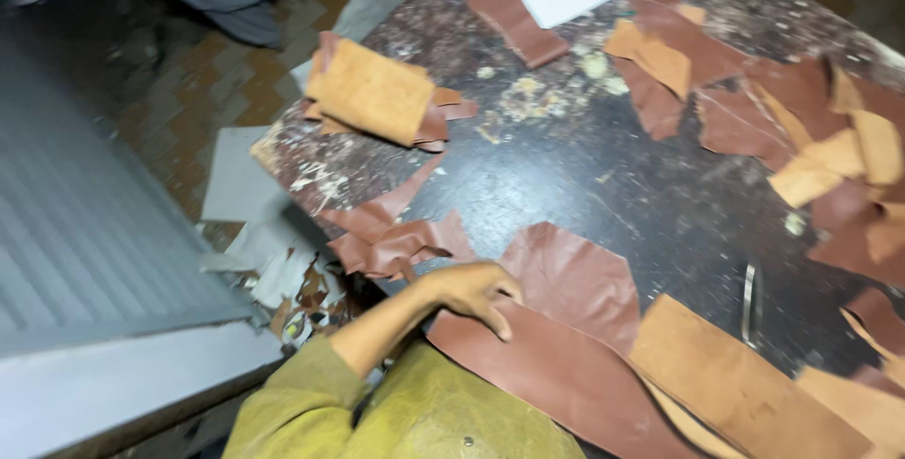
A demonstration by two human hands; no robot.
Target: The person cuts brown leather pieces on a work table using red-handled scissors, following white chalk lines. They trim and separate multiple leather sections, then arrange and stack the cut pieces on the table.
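Head view: one hand (468, 289) showed at lower centre, which of the two I couldn't tell. Its fingers curled loosely over the edge of a long reddish-brown leather strip (556, 374), resting on it, not clamped. A tan leather piece (745, 388) lay just beside the strip, lower right. A stack of tan and brown pieces (377, 91) sat upper left on the dark worktable (575, 176). A thin metal tool (748, 303) lay right of centre.
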